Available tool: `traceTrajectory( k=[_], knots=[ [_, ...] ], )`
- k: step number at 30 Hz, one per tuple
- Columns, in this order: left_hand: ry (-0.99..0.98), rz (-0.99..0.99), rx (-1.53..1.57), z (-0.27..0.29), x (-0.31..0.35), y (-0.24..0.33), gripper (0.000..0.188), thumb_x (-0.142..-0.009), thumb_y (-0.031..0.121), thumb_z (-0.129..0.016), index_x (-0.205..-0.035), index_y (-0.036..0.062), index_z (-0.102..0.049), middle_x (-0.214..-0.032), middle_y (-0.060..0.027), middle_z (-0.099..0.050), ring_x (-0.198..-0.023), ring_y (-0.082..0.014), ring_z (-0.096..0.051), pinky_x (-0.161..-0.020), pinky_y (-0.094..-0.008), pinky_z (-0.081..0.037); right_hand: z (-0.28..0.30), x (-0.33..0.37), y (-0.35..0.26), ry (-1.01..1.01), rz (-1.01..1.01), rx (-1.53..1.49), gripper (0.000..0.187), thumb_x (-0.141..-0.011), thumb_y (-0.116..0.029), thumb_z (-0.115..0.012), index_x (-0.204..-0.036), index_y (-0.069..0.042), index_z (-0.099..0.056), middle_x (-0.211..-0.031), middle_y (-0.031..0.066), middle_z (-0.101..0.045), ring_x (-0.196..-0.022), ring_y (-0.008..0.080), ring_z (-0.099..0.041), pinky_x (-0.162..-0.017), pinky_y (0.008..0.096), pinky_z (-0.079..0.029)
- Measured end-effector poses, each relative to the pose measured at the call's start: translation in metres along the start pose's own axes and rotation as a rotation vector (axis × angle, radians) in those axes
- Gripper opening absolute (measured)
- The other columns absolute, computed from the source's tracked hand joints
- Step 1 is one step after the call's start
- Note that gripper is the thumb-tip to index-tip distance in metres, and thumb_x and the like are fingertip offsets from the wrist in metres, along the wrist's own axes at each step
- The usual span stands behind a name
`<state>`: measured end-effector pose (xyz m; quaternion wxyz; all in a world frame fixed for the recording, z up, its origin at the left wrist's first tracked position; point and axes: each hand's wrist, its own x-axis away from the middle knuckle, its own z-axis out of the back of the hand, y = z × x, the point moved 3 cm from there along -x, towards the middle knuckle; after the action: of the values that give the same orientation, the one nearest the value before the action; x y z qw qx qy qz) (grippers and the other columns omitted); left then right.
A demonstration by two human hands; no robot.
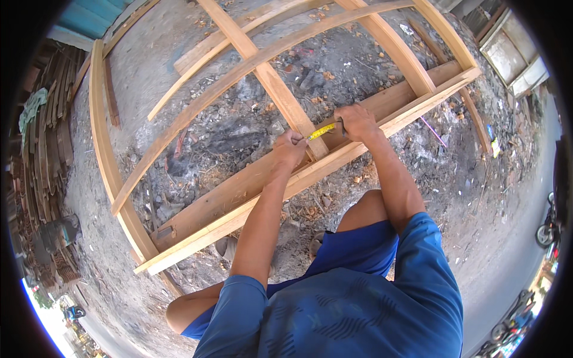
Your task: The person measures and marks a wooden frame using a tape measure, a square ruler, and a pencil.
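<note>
A short length of yellow tape measure (321,132) is stretched across the middle wooden crosspiece (280,89), close to where it meets the long near rail (239,219). My left hand (289,148) pinches the left end of the blade. Closed around the tape's case is my right hand (357,122), which hides most of that case; a dark edge of it shows beside the fingers. Both hands are over the wooden frame, just beyond the near rail. A long thin curved strip (203,98) lies across the frame's crosspieces.
Weathered boards (51,137) are stacked at the far left with a pale green cloth (33,108) on them. Loose strips, wood chips and debris litter the ground under the frame. A purple stick (434,132) lies to the right. Motorbikes (545,234) stand by the road at the right edge.
</note>
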<state>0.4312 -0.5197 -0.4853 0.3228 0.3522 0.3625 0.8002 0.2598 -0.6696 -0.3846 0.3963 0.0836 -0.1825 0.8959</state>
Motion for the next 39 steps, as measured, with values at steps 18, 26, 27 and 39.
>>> traceTrajectory(
  k=[18, 26, 27, 39],
  knots=[
    [-0.050, 0.067, -0.037, 0.009, 0.012, 0.024, 0.018, -0.087, 0.019, -0.079, -0.094, 0.0057, -0.069, -0.081, -0.0042, -0.075, -0.071, -0.0101, -0.068, -0.066, -0.0292, -0.053, 0.006, 0.004, -0.003, 0.010, -0.060, -0.030, 0.016, -0.076, -0.015, -0.081, -0.089, -0.017, -0.073, -0.107, 0.0102, -0.073, -0.110, 0.0334, -0.065, -0.094, 0.0463, -0.053],
    [-0.031, 0.052, -0.045, 0.010, 0.014, 0.030, 0.021, -0.087, 0.019, -0.078, -0.098, 0.0043, -0.069, -0.086, -0.0066, -0.075, -0.076, -0.0122, -0.069, -0.071, -0.0307, -0.054, 0.003, 0.008, -0.001, 0.103, 0.045, -0.048, 0.014, -0.079, -0.010, -0.074, -0.091, -0.017, -0.070, -0.096, 0.0114, -0.072, -0.100, 0.0370, -0.066, -0.086, 0.0508, -0.053],
    [-0.018, 0.050, -0.036, 0.012, 0.015, 0.032, 0.022, -0.087, 0.020, -0.078, -0.099, 0.0039, -0.069, -0.088, -0.0074, -0.075, -0.078, -0.0124, -0.070, -0.072, -0.0308, -0.054, 0.004, 0.006, -0.001, 0.098, 0.063, -0.066, 0.013, -0.078, -0.010, -0.075, -0.089, -0.017, -0.071, -0.096, 0.0112, -0.073, -0.099, 0.0362, -0.068, -0.085, 0.0498, -0.054],
    [-0.348, -0.020, -0.126, 0.072, 0.097, 0.040, 0.021, -0.097, 0.018, -0.069, -0.114, 0.0066, -0.071, -0.095, -0.0056, -0.074, -0.086, -0.0124, -0.065, -0.082, -0.0315, -0.052, 0.032, 0.053, -0.047, -0.081, 0.252, -0.103, 0.016, -0.086, -0.024, -0.076, -0.088, -0.011, -0.068, -0.088, 0.0155, -0.069, -0.095, 0.0394, -0.064, -0.084, 0.0509, -0.050]
  ],
)
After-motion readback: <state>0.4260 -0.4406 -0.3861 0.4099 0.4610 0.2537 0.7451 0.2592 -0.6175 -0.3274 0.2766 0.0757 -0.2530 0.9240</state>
